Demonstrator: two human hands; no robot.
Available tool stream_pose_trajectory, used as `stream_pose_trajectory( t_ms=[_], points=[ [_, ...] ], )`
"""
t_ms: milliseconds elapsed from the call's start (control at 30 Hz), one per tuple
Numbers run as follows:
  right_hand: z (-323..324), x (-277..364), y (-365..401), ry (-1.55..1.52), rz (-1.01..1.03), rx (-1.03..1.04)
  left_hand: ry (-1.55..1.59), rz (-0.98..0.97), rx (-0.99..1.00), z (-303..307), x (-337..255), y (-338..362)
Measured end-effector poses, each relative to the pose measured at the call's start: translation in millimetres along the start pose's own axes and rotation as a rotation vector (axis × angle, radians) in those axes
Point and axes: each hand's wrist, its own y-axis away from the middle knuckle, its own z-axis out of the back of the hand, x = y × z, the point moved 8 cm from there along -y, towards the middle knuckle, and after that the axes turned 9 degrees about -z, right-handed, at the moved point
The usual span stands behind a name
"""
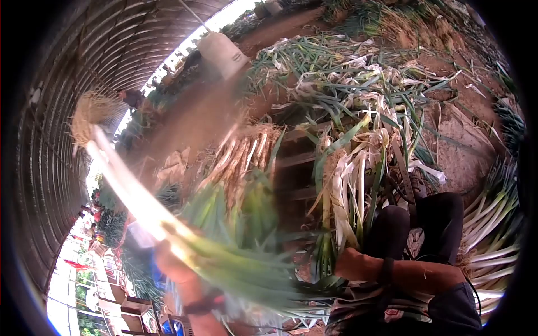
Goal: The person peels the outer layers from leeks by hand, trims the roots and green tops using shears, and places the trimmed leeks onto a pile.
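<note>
My left hand (172, 262), blurred by motion, is wrapped round a bunch of leeks (148, 207). Its bushy roots (88, 119) point up to the left, and its green leaves trail down to the right. My right hand (352, 265) lies closed in front of my knees, beside a heap of leek stalks (358, 190) with dry, pale outer leaves. Whatever its fingers hold is hidden. Beyond the bunch, soil-covered leeks (244, 154) lie with their roots away from me.
Leek leaves and peelings (336, 84) litter the ground ahead. White-stalked leeks (487, 241) lie to my right. A pale cylindrical thing (221, 55) stands or hangs by a thin pole. The curved roof (45, 168) fills the left side; a person (133, 98) is far off.
</note>
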Motion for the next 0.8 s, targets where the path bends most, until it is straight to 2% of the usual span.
stream_pose_trajectory(
  t_ms=[33,67,133,200,267,333,367,400,467,500,567,600,633,667,700,733,767,800],
  points=[
    [-7.1,0.2,1.4,0.015,0.012,0.066,-0.182,-0.104,-0.035,9.0,-17.3,-4.0],
    [-27.8,-2.3,3.0,0.028,0.007,0.261,-0.362,-0.208,-0.069,19.7,-36.4,-8.1],
    [-35.5,-4.6,8.9,-0.008,0.017,0.39,-0.505,-0.213,-0.159,43.2,-71.1,-25.6],
    [-15.8,-5.5,8.5,-0.1,0.046,0.256,-0.426,-0.159,-0.19,23.4,-99.0,-40.5],
    [-11.4,-3.5,13.5,-0.04,0.024,-0.085,-0.482,-0.283,-0.182,8.1,-131.8,-60.2],
    [-43.7,-11.4,19.6,-0.136,0.009,-0.041,-0.627,-0.435,-0.292,-0.1,-167.6,-72.9],
    [-48.8,-10.3,14.6,-0.11,0.001,0.149,-0.675,-0.487,-0.285,-10.8,-181.8,-81.1],
    [-40.7,-12.6,17.1,-0.135,-0.01,0.118,-0.723,-0.539,-0.28,-21.6,-195.9,-89.0],
    [-28.3,-16.7,21.0,-0.19,-0.029,0.055,-1.195,-0.847,-0.091,-53.7,-219.6,-100.1],
    [-51.5,-19.4,18.5,-0.181,-0.035,0.362,-1.403,-1.003,-0.022,-69.6,-225.7,-102.7],
    [-47.7,-33.5,18.4,-0.312,-0.177,0.329,-1.481,-1.106,0.03,-94.3,-229.5,-121.3],
    [-45.3,-41.7,18.8,-0.374,-0.246,0.311,-1.277,-1.017,-0.057,-98.1,-225.2,-130.0],
    [21.6,-41.1,13.0,-0.455,-0.197,0.189,-1.055,-0.949,-0.148,-116.1,-216.6,-131.9],
    [43.0,-49.3,8.5,-0.472,-0.202,0.112,-1.039,-0.959,-0.094,-140.9,-202.3,-132.7],
    [59.1,-56.9,6.5,-0.487,-0.207,0.034,-1.048,-0.88,-0.304,-162.6,-185.2,-131.4],
    [85.0,-64.1,3.6,-0.436,-0.185,-0.051,-1.071,-0.903,-0.245,-197.7,-165.3,-122.5],
    [110.9,-71.2,1.4,-0.382,-0.167,-0.138,-1.057,-0.997,-0.064,-222.6,-138.5,-119.0],
    [148.0,-74.9,-1.4,-0.264,-0.123,-0.233,-1.384,-1.26,0.111,-262.0,-117.3,-103.0]
  ],
)
